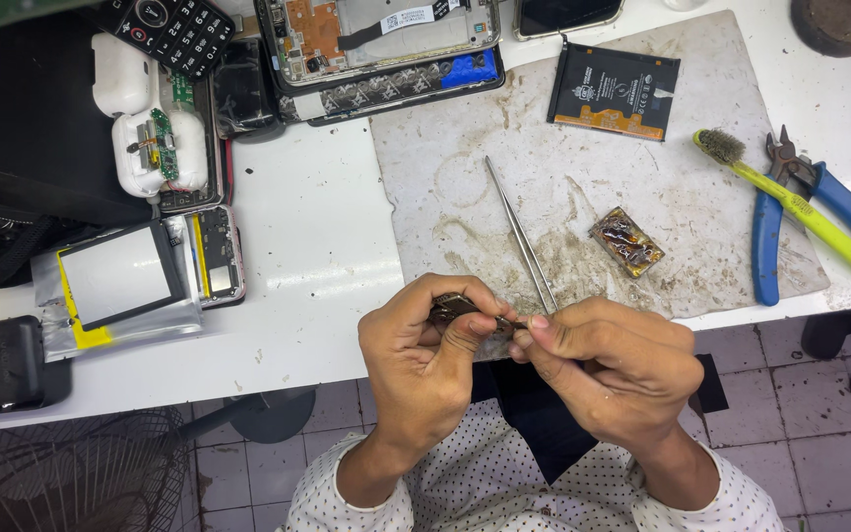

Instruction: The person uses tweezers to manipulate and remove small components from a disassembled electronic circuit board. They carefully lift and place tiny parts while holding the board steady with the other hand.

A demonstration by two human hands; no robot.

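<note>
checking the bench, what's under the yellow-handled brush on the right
The yellow-handled brush lies across blue-handled pliers, with the stained grey work mat under its bristle end. Where they cross, the pliers are covered.

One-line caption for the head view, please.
Both hands pinch a small dark part at the bench edge, left hand gripping it, right hand holding tweezers over a stained mat.

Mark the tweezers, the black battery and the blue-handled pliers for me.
tweezers [521, 232]: head view, middle of the metal shaft.
black battery [613, 89]: head view, centre of its dark face.
blue-handled pliers [766, 236]: head view, on the nearer blue handle.
</note>
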